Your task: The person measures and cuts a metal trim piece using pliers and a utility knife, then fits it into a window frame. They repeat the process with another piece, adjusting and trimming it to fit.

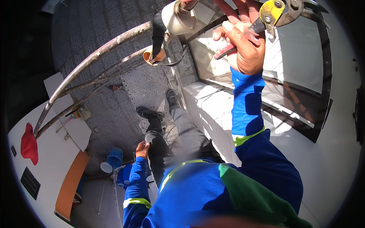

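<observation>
My right hand (245,41) is raised at the upper right. Its thumb lies across the red handle of a cutting tool, like snips (273,15), with a yellow plate at the pivot and curved dark metal jaws. Part of its handles is hidden by the hand, whose other fingers stretch upward. Low beside my left leg hangs my left hand (142,149), fingers loosely apart, with nothing seen in it. Left of the tool, a roll of whitish webbing (178,18) sits on the metal tube frame, and a black strap (157,32) hangs beside it.
A curved metal tube (91,57) crosses the left side, with a red cloth (29,144) at its end. An orange ring-shaped piece (154,56) hangs by the strap. A dark-framed window (296,57) stands at right. Far below are blue buckets (115,157) and a perforated platform (142,83) under my feet.
</observation>
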Demonstrator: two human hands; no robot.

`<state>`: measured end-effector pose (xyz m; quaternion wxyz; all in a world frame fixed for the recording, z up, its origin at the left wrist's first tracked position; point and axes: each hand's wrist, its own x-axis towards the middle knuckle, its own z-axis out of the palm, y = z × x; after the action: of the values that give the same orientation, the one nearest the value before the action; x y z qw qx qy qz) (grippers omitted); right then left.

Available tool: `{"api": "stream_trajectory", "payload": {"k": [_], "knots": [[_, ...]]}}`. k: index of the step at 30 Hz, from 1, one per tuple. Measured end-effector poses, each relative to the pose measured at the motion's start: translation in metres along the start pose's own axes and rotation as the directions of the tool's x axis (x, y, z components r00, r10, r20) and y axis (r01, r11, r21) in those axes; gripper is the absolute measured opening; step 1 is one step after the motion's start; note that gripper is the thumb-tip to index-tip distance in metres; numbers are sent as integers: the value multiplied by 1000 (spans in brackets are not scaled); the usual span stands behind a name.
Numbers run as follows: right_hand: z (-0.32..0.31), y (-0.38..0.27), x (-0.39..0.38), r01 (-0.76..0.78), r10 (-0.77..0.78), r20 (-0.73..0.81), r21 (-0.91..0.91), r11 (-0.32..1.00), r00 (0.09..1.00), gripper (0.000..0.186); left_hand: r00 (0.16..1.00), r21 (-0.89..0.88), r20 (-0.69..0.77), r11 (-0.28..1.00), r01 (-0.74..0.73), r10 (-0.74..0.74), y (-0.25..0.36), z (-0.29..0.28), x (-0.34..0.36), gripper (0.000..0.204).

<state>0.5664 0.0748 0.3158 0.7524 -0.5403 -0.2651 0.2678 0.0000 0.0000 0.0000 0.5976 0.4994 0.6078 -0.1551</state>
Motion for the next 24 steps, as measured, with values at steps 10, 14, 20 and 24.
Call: {"api": "stream_trajectory", "payload": {"k": [10, 14, 20, 24], "knots": [[-14, -29, 23, 18, -8, 30, -346, 938, 1000, 39, 996, -163, -64, 986, 43, -55, 60, -19, -51, 51], [-15, -28, 34, 102, -83, 62, -440, 892, 995, 35, 993, -83, -43, 991, 105, -108, 60, -26, -62, 57], [-19, -10, 49, 102, -94, 43, -272, 957, 995, 27, 991, -99, -65, 989, 114, -121, 54, -39, -83, 52], [-25, 15, 66, -57, 75, 14, -517, 854, 997, 21, 986, -128, -139, 989, 73, -90, 55, -47, -97, 53]]}}
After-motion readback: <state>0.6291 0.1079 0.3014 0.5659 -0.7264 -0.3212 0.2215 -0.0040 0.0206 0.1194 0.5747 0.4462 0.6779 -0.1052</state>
